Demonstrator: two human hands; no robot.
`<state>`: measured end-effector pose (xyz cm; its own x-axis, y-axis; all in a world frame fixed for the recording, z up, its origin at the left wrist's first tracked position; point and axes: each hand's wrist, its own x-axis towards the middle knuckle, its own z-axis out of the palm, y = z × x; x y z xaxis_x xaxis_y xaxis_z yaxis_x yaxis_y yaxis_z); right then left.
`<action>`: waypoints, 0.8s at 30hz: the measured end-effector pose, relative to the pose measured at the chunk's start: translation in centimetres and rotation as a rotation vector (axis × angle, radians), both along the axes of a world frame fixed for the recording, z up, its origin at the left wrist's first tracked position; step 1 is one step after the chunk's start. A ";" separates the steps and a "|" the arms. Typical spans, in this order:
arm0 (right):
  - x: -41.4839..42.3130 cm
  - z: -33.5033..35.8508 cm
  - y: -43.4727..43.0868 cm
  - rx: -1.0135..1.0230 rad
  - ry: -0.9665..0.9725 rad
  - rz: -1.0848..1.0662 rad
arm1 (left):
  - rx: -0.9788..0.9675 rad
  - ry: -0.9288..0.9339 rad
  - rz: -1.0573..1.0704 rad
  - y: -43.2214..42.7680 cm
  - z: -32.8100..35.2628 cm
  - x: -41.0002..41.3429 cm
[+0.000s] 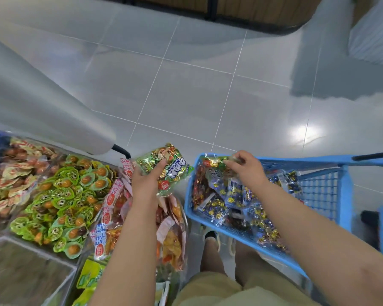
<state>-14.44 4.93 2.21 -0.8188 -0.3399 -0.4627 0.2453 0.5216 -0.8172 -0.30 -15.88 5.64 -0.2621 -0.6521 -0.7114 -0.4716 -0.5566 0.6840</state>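
Green snack packet [173,167] sits in the left hand [146,180], thumb curled across its front, held up between the snack bins [60,195] and the blue basket [188,195]. The right hand [247,167] (forearm stretched across the basket) pinches a second green packet [217,161] at the basket's far corner, above blue-wrapped sweets [237,195].

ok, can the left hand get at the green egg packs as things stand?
Reach probably yes, grasp no: the left hand grips a green snack bag. The green egg packs lie uncovered to its left, nothing between. The right hand pinches a small packet over the basket.
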 end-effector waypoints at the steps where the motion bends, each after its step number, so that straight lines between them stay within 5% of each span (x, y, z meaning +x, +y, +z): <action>1: -0.2 0.7 0.6 -0.008 -0.015 -0.086 | -0.003 0.002 -0.010 0.4 0.4 0.1; 5: 0.1 3.8 2.2 -0.178 -0.277 -0.330 | -0.073 -0.088 -0.051 2.4 1.6 1.5; 9: 2.2 6.7 2.9 -0.588 -0.580 -0.390 | -0.023 0.024 -0.028 5.4 3.4 4.5; 13: 6.0 8.5 3.6 -0.609 -0.672 -0.125 | -0.033 0.081 0.062 8.9 5.3 9.0; 19: 14.0 10.4 4.0 -0.310 -0.626 0.475 | -0.101 0.062 0.363 14.3 7.5 19.7; 24: 22.1 11.5 2.8 -0.154 -0.412 0.785 | -0.156 0.036 0.571 17.7 8.8 28.8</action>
<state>7.64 7.73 13.68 -0.1044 -0.8140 -0.5714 0.1533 0.5545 -0.8179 28.45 1.82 14.47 0.1390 -0.7932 -0.5928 -0.1022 -0.6070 0.7881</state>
